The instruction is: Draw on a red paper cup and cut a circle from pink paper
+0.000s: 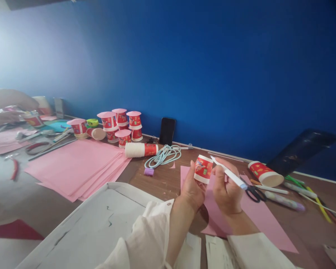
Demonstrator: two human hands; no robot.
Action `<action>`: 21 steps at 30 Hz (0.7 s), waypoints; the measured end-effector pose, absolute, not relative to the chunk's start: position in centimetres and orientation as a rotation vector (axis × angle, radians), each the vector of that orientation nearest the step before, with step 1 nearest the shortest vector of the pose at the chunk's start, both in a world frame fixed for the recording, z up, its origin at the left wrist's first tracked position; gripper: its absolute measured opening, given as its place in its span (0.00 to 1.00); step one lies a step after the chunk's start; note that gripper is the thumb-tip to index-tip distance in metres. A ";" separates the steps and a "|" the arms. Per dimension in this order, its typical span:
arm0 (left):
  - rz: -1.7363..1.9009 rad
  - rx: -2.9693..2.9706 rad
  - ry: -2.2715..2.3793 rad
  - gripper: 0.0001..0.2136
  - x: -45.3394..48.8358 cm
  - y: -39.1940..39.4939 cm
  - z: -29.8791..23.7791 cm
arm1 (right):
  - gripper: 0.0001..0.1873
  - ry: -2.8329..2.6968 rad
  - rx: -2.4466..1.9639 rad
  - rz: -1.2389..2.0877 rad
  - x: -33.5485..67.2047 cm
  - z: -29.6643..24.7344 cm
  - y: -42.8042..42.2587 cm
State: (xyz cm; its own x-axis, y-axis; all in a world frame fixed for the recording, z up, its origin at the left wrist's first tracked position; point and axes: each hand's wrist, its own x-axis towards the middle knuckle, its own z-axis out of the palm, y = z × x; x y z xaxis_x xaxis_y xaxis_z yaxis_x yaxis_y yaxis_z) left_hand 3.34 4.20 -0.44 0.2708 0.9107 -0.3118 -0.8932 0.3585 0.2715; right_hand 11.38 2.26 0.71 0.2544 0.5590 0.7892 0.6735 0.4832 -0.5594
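My left hand (192, 190) is closed round a small red paper cup (204, 169) with a white rim and printed pictures. In my right hand (229, 188) is a white pen (230, 175), its pointed tip close to the cup's upper right edge; whether it touches I cannot tell. Both hands are above a pink paper sheet (264, 224) on the brown table. A pair of black-handled scissors (256, 194) lies just right of my right hand. Another red paper cup (264, 173) is on its side beyond it.
Pink sheets (78, 164) are stacked at left, near a white tray (100, 216). Behind are red cups with pink discs (108, 119), a nested cup stack (137, 150), light blue cord (162, 157) and a phone (167, 130). Another person's arm (11, 100) reaches in at far left.
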 end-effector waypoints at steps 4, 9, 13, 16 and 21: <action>1.229 0.038 0.461 0.18 3.4 4.1 -0.4 | 0.13 -1.486 -1.198 -0.218 11.5 1.1 2.0; 1.210 0.031 0.446 0.18 3.7 4.3 -0.5 | 0.13 -1.493 -1.239 -0.338 11.7 1.7 2.2; 1.214 0.017 0.457 0.18 3.8 4.3 -0.5 | 0.14 -1.490 -1.269 -0.352 12.0 1.4 2.4; 1.221 0.031 0.452 0.17 3.9 4.3 -0.5 | 0.14 -1.501 -1.273 -0.355 12.1 1.3 2.5; 1.223 0.056 0.472 0.16 4.0 4.4 -0.7 | 0.13 -1.484 -1.271 -0.363 12.1 1.2 2.6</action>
State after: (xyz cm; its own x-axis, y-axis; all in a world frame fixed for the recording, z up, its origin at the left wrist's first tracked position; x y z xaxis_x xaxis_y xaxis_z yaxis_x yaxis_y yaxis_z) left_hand 3.95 4.37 -0.70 0.2568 0.9126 -0.3181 -0.8896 0.3518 0.2913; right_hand 12.12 2.58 1.20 0.1695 0.5037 0.8471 0.8381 0.3786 -0.3929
